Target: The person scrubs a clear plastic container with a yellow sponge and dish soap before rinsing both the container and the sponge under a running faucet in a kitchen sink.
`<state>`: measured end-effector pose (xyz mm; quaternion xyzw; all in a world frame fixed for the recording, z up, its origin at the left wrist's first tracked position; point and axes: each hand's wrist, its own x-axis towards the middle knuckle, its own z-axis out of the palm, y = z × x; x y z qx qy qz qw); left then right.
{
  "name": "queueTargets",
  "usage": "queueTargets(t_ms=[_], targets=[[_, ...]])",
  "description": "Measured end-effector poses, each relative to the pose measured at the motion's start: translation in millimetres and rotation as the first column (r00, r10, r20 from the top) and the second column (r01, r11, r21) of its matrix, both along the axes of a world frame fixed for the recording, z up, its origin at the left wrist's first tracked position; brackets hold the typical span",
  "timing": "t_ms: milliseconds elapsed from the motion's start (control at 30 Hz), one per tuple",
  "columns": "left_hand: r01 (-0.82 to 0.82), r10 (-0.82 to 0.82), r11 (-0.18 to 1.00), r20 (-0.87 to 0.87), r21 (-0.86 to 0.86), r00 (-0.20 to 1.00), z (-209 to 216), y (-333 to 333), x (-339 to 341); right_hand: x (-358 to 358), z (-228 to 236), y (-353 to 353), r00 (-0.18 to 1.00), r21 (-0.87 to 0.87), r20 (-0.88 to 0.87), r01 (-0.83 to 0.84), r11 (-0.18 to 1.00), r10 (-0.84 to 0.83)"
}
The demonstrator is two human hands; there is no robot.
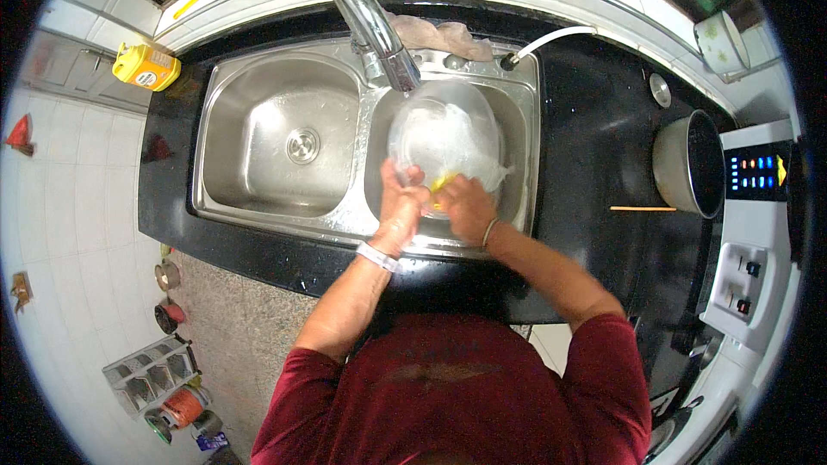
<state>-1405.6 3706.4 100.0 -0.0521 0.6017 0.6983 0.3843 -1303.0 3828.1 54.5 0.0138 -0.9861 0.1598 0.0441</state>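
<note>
Over the right basin (519, 133) of a double steel sink, a clear, round plastic bowl (405, 131) sits tilted with whitish suds or water in it. My left hand (401, 205) grips the bowl's near rim. Close beside it, my right hand (469, 209) is closed and pressed to the near side of the bowl. A bit of something soft and yellow (443, 182), perhaps a sponge or scrubbing cloth, shows at its fingers; the rest is hidden by the hand. Just above the bowl's far edge is the end of the chrome faucet (366, 21).
To the left is the bare left basin (250, 146), with a yellow bottle (146, 67) on the counter beyond. A beige cloth (439, 38) lies behind the faucet. On the right counter are a deep metal pot (674, 162), a wooden stick (643, 208) and a small round lid (660, 90).
</note>
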Motion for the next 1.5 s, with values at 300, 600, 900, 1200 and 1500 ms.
queueTargets(t_ms=[300, 600, 900, 1200, 1500], targets=[[0.043, -0.434, 0.886, -0.796, -0.461, 0.422, 51.3, -36.0, 0.7, 3.7, -6.7, 26.9, 0.997, 0.053, 0.075, -0.001, 0.999, -0.003], [-0.215, 0.246, 0.953, -0.133, 0.214, 0.96, 75.5, -122.2, -53.2, 22.3, -17.9, 47.9, 0.913, -0.333, 0.283, 0.38, 0.863, -0.293], [-0.292, 0.293, 0.914, 0.038, 0.281, 0.955, 64.4, -157.9, -87.7, 25.5, 12.3, 51.3, 0.858, -0.634, 0.332, 0.511, 0.581, -0.392], [0.094, -0.268, 0.963, -0.841, -0.254, 0.47, 43.1, -121.7, -52.0, 33.7, 14.1, 32.0, 0.842, -0.653, 0.286, 0.52, 0.551, -0.457], [-0.162, 0.209, 0.967, -0.25, 0.194, 0.946, 49.8, -145.6, -109.2, 22.7, 20.5, 20.6, 0.764, -0.531, 0.312, 0.633, 0.564, -0.564]])
